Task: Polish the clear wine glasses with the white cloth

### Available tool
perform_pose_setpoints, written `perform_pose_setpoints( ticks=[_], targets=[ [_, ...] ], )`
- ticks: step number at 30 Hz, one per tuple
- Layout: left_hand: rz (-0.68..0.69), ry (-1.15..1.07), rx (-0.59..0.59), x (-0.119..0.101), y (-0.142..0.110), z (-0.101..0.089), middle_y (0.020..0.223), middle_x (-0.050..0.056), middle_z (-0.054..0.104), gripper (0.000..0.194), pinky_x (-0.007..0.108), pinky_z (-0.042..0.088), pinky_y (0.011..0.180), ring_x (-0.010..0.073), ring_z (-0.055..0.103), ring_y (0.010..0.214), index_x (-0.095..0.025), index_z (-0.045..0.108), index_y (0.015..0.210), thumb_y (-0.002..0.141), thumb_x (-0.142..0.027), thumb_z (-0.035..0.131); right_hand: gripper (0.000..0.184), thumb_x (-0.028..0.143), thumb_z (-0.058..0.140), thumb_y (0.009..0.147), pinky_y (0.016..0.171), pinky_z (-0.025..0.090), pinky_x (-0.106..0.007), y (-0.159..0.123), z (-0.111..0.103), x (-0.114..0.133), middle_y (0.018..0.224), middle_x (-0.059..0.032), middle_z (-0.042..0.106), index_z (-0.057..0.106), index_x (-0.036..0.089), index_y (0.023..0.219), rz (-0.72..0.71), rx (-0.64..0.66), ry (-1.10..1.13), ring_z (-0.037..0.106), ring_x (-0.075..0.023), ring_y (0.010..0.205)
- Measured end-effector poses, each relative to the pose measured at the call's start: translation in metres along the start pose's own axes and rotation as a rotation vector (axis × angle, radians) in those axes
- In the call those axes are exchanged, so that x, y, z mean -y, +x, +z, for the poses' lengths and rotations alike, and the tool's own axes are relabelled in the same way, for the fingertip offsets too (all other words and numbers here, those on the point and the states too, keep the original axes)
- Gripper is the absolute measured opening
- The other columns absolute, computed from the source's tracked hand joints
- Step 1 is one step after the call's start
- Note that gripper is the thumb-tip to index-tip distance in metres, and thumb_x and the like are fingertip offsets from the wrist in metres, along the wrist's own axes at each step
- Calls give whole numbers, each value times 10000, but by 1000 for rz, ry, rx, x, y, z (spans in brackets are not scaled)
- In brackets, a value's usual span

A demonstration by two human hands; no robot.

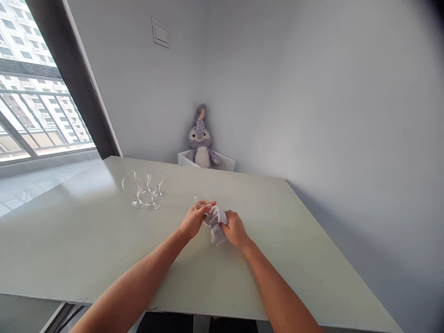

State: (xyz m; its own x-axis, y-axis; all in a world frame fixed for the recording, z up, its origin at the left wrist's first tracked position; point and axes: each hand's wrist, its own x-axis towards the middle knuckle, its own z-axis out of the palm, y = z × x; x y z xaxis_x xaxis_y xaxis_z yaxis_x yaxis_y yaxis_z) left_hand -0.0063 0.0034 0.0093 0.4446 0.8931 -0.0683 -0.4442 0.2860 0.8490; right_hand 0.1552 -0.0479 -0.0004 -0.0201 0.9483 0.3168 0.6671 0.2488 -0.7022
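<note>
Both hands worked close together over the middle of the desk (104,245). Left grip (195,220): fingers and thumb clamped round a held glass (208,213), clear, mostly hidden by the fingers and fabric. Right grip (237,230): pinched on a pale cloth (218,235), bunched up, one fold hanging toward the person. Cloth met the glass between the two hands; how far it went in or around could not be told.

Reason for the hold, as I judged it: the left side steadied the slippery piece while the right kept the fabric gathered against it. Bunching probably gave the fingers more to press with. Whether glass or cloth rested on the surface below, unclear.

Off to the left, apart from the hands: a group of stemmed glasses (151,188), upright on their feet, seemingly four. Set close, likely to save room and stay outside the forearms' reach; their outlines overlapped, so the count was uncertain.

Beyond the far edge, in the corner: a purple plush toy (202,155) seated in a white perforated basket (226,163). Walls bounded the far and right sides. Light switch (161,34) above; window (34,106) with railing at left.
</note>
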Motion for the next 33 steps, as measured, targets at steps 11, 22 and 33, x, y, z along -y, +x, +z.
perform_pose_setpoints(
  ticks=[11, 22, 33],
  targets=[
    [-210, -361, -176, 1, 8, -9, 733, 72, 619, 170, 312, 494, 717, 185, 614, 732, -112, 567, 788, 759, -280, 568, 376, 241, 597, 732, 784, 355, -322, -6, -4, 16, 1023, -66, 551, 558, 272, 1105, -453, 102, -319, 485, -202, 881],
    [-169, -512, 3, -2, -3, 5, 773, 71, 641, 305, 256, 515, 679, 137, 617, 687, -92, 564, 969, 843, -343, 446, 331, 400, 658, 684, 684, 411, -275, -8, 28, 16, 813, -18, 581, 573, 184, 919, 154, 104, 1013, 531, -148, 736],
    [438, -145, -216, -34, 4, -6, 1077, 72, 583, 215, 381, 415, 900, 204, 568, 1027, -204, 468, 895, 754, -303, 598, 622, 648, 594, 613, 820, 383, -414, -19, 28, 33, 1040, -125, 581, 592, 166, 1007, -177, 368, -176, 499, -282, 971]
  ],
)
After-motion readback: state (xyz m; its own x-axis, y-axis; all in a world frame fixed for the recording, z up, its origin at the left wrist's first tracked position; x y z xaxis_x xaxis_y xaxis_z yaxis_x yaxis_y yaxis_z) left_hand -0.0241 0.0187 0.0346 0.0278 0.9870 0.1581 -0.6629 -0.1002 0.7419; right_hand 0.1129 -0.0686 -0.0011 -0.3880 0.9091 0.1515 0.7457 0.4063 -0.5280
